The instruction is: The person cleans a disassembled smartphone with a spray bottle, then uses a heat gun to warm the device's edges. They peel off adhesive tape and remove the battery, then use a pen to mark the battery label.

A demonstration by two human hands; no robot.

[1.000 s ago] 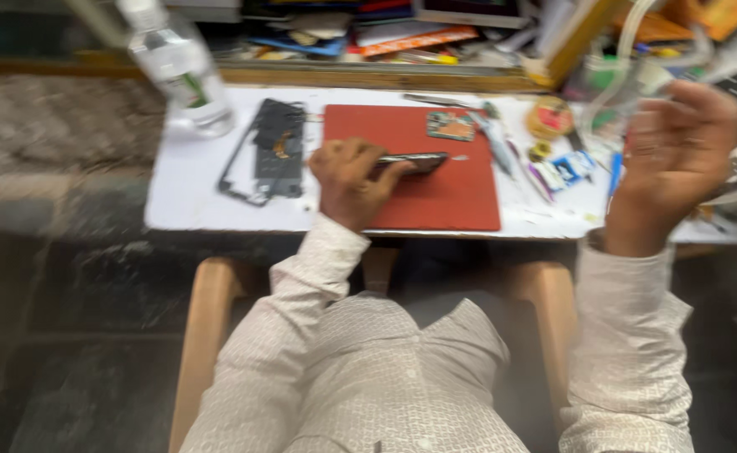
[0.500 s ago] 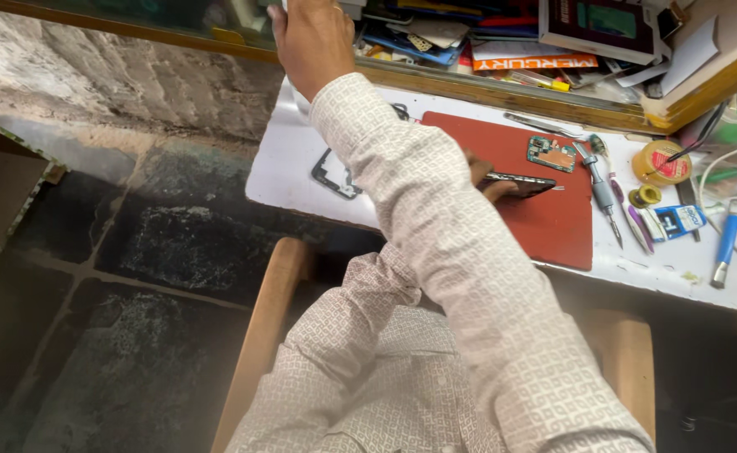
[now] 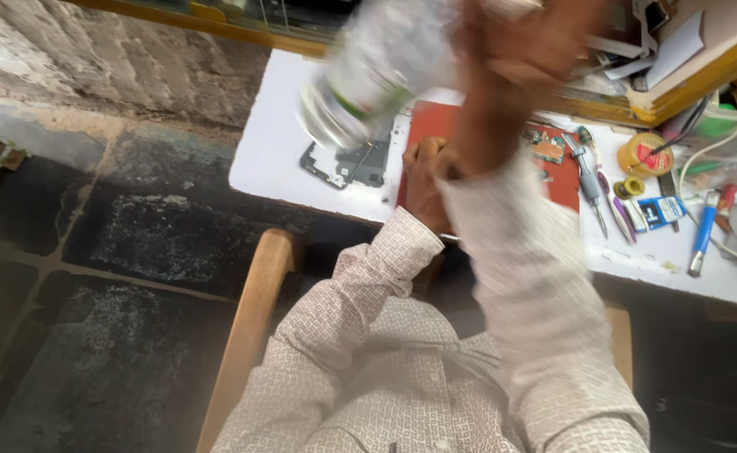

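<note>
dark stone slabs cover the floor at the left, and a white table (image 3: 276,159) stands against a rough grey wall with a yellow-edged shelf of clutter behind it. on the table lies a red mat (image 3: 563,180), partly hidden by the person's arms.

right hand (image 3: 524,42) is raised high over the table, close to the camera and badly blurred. it is wrapped around the upper part of a clear plastic bottle (image 3: 368,75) (the one with a white and green label), fingers closed on it as far as the blur lets one judge. the bottle hangs tilted in the air above the table's left part, its bottom end pointing down and left, touching nothing below it.

left hand (image 3: 425,180) rests low on the near edge of the red mat, fingers curled in loosely; whether it holds anything cannot be told, since the right forearm crosses in front of it.

just under the bottle, on the white surface, lies a dark phone frame (image 3: 345,164), opened up, flat, left of the mat. on the mat's far right sits a small circuit board (image 3: 546,149). beside the mat are 2 screwdrivers (image 3: 588,172), a yellow roll of tape (image 3: 644,154), a small blue and white box (image 3: 655,211) and a blue-handled tool (image 3: 701,236), well apart from both hands.

the person wears a pale patterned shirt and sits on a wooden chair (image 3: 247,323).
</note>
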